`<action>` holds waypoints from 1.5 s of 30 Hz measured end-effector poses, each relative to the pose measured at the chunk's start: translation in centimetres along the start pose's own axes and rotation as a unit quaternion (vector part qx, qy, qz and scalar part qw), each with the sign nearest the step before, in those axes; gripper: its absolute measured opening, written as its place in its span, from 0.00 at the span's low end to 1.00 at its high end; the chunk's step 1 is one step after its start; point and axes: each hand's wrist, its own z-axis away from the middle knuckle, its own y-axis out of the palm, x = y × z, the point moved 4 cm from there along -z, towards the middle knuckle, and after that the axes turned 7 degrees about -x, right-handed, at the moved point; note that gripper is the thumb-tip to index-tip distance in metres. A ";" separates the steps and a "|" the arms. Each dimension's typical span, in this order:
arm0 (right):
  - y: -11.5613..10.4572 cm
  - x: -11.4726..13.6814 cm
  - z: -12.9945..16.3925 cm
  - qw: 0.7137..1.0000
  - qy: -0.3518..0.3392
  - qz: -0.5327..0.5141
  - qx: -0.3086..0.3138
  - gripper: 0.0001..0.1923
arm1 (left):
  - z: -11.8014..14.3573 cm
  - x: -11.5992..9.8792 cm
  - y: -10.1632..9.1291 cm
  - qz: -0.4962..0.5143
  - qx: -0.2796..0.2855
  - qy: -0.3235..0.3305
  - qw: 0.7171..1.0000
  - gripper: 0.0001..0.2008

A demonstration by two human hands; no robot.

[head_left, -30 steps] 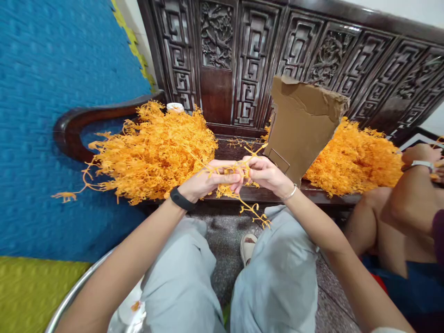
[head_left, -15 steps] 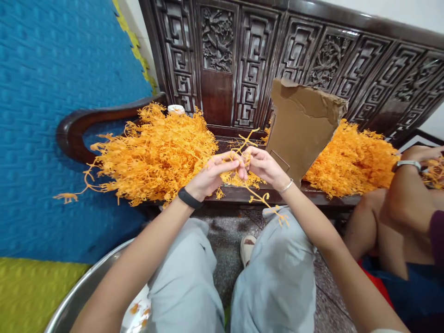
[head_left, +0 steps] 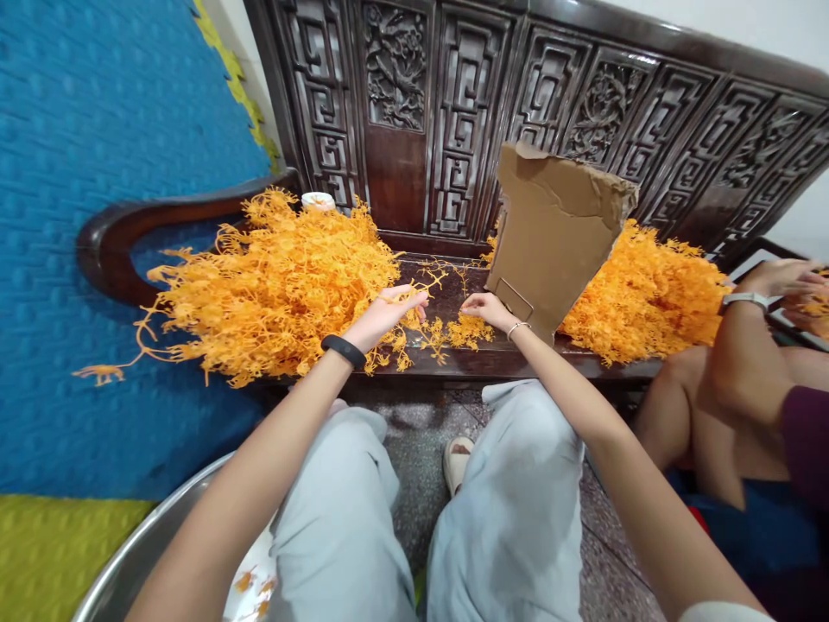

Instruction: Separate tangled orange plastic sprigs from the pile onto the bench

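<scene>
My left hand (head_left: 382, 315) lies open, fingertips on an orange sprig (head_left: 405, 298) at the bench seat's (head_left: 453, 363) front edge. My right hand (head_left: 483, 307), fingers loosely curled, touches loose sprigs (head_left: 466, 330) beside the cardboard (head_left: 553, 233).

The one camera sits on my head and looks forward and steeply down over my grey-trousered knees (head_left: 518, 510), close enough that my forearms fill the lower half of the view. It faces the dark carved wooden backrest (head_left: 466, 112) straight ahead, with the dark wooden surface (head_left: 453, 289) in front of it at arm's reach. Its wide lens bends the edges, taking in the blue dimpled foam wall (head_left: 97, 173) at my left and another person's arm (head_left: 744, 363) at my right.
</scene>
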 end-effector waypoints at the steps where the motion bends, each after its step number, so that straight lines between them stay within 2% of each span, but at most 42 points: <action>1: -0.1 -0.4 -0.1 1.000 0.001 0.017 -0.002 0.03 | 0.1 0.0 0.1 0.004 0.001 -0.004 1.000 0.17; 5: 0.3 -1.2 0.0 0.998 0.013 0.060 0.001 0.03 | 0.2 0.0 0.2 0.071 0.005 -0.054 0.996 0.16; 10: 1.6 -0.2 0.5 0.998 0.011 0.057 0.004 0.11 | 0.5 -0.1 0.6 0.144 0.046 -0.091 0.984 0.18; 13: 1.7 1.7 0.8 1.000 -0.009 0.027 -0.006 0.10 | 0.6 -0.3 0.6 0.165 0.039 -0.092 0.981 0.19; 17: 0.8 5.5 1.6 0.997 -0.045 -0.037 -0.043 0.07 | 0.6 -0.5 0.5 0.179 0.026 -0.096 0.979 0.21; 19: -0.1 7.9 2.5 0.986 -0.089 -0.118 -0.071 0.08 | 0.6 -0.7 0.4 0.181 0.025 -0.099 0.978 0.20; 20: -0.4 9.2 3.2 0.976 -0.117 -0.167 -0.076 0.12 | 0.6 -0.8 0.4 0.181 0.028 -0.096 0.978 0.20; 22: -0.8 11.6 4.8 0.962 -0.160 -0.217 -0.039 0.22 | 0.7 -1.2 0.5 0.172 0.042 -0.076 0.981 0.19; 24: -0.9 13.7 6.7 0.956 -0.198 -0.215 0.013 0.25 | 0.9 -1.8 0.6 0.148 0.059 -0.040 0.986 0.18; 28: 0.0 16.4 10.1 0.950 -0.276 -0.112 0.097 0.14 | 1.4 -2.9 0.6 0.085 0.044 0.056 0.994 0.15; 30: 0.7 16.8 11.1 0.941 -0.318 -0.037 0.107 0.12 | 1.6 -3.2 0.8 0.079 0.039 0.076 0.993 0.14; 33: 1.7 16.8 11.6 0.926 -0.366 0.050 0.077 0.16 | 1.9 -3.5 1.1 0.093 0.056 0.068 0.992 0.16; 38: 1.7 16.8 11.8 0.903 -0.423 0.074 0.007 0.11 | 2.1 -3.7 1.0 0.110 0.037 0.045 0.992 0.16; 40: 1.5 17.0 11.8 0.910 -0.413 0.049 0.003 0.10 | 2.1 -3.7 0.9 0.115 0.024 0.037 0.992 0.16; 45: 1.2 17.1 11.6 0.941 -0.333 -0.038 0.037 0.09 | 2.0 -3.3 0.4 0.117 -0.042 0.016 0.992 0.14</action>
